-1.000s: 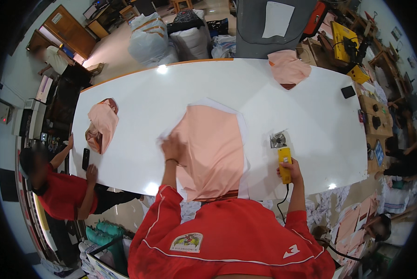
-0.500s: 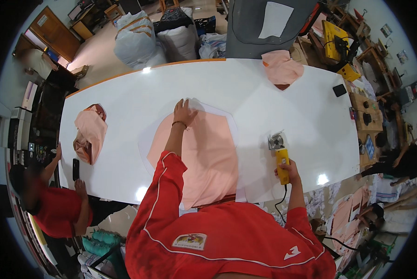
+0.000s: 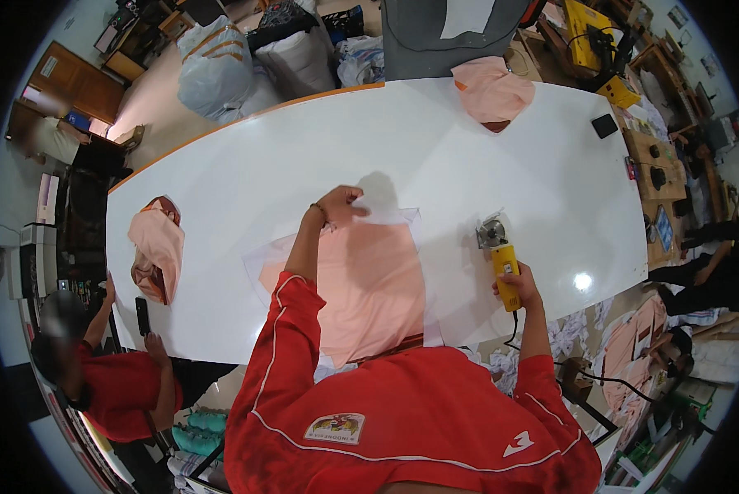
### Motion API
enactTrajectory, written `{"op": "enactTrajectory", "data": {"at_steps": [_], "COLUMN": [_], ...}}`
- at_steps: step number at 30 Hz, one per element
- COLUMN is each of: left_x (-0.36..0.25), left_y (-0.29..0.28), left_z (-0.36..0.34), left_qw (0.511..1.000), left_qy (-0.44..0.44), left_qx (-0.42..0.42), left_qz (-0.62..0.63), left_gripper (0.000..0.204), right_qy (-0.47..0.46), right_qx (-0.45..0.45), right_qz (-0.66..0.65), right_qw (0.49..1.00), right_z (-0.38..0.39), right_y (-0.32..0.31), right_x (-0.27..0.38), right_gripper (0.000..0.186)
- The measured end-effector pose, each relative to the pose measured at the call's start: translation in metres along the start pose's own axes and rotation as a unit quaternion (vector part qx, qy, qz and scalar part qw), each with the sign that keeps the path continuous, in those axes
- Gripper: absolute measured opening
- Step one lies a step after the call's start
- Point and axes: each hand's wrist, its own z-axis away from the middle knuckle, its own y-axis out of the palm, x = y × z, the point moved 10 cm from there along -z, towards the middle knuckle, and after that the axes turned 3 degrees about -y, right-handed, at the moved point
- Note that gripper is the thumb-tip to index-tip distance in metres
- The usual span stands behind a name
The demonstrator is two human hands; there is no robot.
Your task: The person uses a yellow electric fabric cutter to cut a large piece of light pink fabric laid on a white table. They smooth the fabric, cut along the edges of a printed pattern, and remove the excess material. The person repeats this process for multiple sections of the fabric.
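My left hand (image 3: 342, 204) is over the far edge of the peach fabric (image 3: 369, 288), its fingers partly curled, with a gap between them and the thumb. A thin white sheet (image 3: 392, 216) shows along the fabric's far edge and sides. That far edge now runs nearly straight, as if turned back toward me. Wrapped around the yellow body of a hand-held electric round-blade cutter (image 3: 505, 267), my right hand (image 3: 524, 286) rests at the right of the fabric. The cutter's metal blade head points away from me, and a black cord trails from its near end.
On the white table (image 3: 279, 156) lie crumpled peach pieces, one at the left (image 3: 157, 247) and one at the far right (image 3: 493, 92). A black phone (image 3: 142, 316) sits by a person in red (image 3: 114, 387). A small black square object (image 3: 604, 126) is near the right edge.
My left hand has come off the fabric's far edge and turned to the right. That edge has drawn nearer to me. The right hand keeps the cutter; the whole view has shifted slightly.
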Motion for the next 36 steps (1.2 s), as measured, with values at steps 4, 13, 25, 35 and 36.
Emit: {"op": "enactTrajectory", "data": {"at_steps": [4, 13, 25, 35, 36], "left_x": [-0.038, 0.022, 0.203, 0.144, 0.135], "left_y": [-0.056, -0.002, -0.067, -0.063, -0.043], "left_z": [-0.002, 0.083, 0.177, 0.142, 0.134], "left_qw": [0.910, 0.905, 0.815, 0.841, 0.855], "left_qy": [0.130, -0.022, -0.266, -0.339, -0.377], "left_qx": [-0.352, -0.424, -0.350, -0.362, -0.306], "left_qz": [-0.178, -0.003, -0.379, -0.217, -0.180], "left_gripper": [0.033, 0.042, 0.067, 0.059, 0.082], "right_qy": [-0.010, -0.017, -0.031, -0.025, -0.025], "right_qx": [0.005, 0.000, 0.020, -0.006, -0.017], "right_qz": [-0.016, -0.003, -0.010, 0.005, 0.009], "right_qw": [1.000, 1.000, 0.999, 1.000, 1.000], "right_z": [-0.004, -0.003, -0.012, -0.006, -0.003], "right_y": [-0.002, -0.001, -0.002, -0.003, -0.007], "right_x": [-0.003, 0.000, -0.008, -0.009, -0.011], "right_gripper": [0.046, 0.043, 0.042, 0.044, 0.044]}}
